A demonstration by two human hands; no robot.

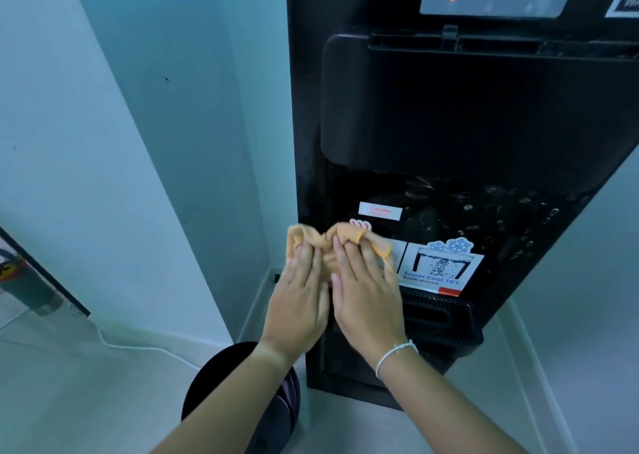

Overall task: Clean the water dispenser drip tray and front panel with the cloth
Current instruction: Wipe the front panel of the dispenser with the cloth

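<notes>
A tall black water dispenser [449,107] stands against the wall. Its tap recess is spotted with water drops, and the black slotted drip tray [439,315] juts out below the stickers. Both hands hold a small orange cloth [340,235] in front of the dispenser's lower left, just above the tray's left end. My left hand [301,298] grips the cloth's left part, with fingers tucked into it. My right hand [366,294] pinches the right part, the cloth draped over its fingertips. A loose strip hangs down on the right.
A "Super Cool 10°C" sticker [439,270] and a hot-water sticker [380,210] sit on the panel. A dark round bin [273,419] stands on the floor left of the dispenser. A white cable [138,346] runs along the floor by the wall.
</notes>
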